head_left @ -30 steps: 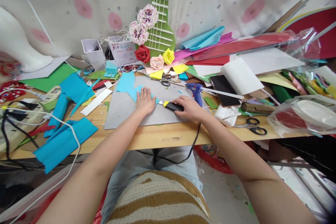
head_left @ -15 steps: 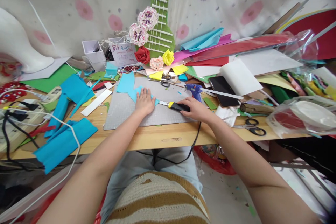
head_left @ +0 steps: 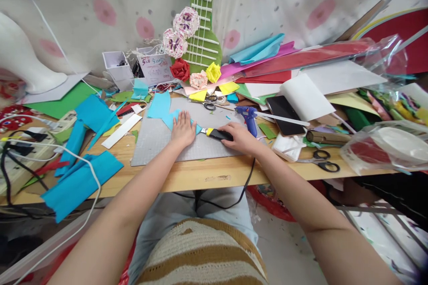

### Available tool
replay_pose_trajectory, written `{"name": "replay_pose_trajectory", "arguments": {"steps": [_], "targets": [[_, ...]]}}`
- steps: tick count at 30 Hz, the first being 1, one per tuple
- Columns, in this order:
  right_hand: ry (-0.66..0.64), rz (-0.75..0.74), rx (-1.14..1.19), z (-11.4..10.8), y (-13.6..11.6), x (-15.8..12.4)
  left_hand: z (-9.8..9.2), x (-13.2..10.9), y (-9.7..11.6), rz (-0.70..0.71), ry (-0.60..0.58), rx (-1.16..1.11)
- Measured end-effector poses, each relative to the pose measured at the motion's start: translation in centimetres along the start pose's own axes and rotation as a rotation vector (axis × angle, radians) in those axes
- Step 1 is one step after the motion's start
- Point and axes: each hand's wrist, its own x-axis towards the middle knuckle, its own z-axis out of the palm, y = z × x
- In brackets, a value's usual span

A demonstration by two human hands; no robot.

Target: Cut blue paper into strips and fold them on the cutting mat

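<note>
My left hand lies flat on a light-blue piece of paper, fingers stretched out, pressing it to the grey cutting mat. Another light-blue piece adjoins it at the upper left; whether the two are joined I cannot tell. In my right hand is a black and yellow utility knife, its blade pointing left at the paper's right tip, beside my left fingers. A blue glue gun lies just beyond my right hand.
Bright-blue crepe paper hangs over the table's front edge at left, near a power strip and cables. To the right lie a black phone and scissors. A green paper guitar with paper flowers stands behind.
My right hand has moved the knife slightly left, bringing the blade closer to my left fingers at the paper's tip. My left hand stays flat on the paper.
</note>
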Motion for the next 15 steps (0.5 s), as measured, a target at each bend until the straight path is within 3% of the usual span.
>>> {"name": "replay_pose_trajectory", "arguments": {"steps": [8,15], "targets": [[0.026,-0.045,-0.005,0.6,0.3,1.5,0.1,0.1,-0.1,0.011,0.006,0.008],[0.026,0.0,-0.022,-0.2,1.3,0.4,-0.1,0.0,0.0,0.007,-0.016,-0.005]]}}
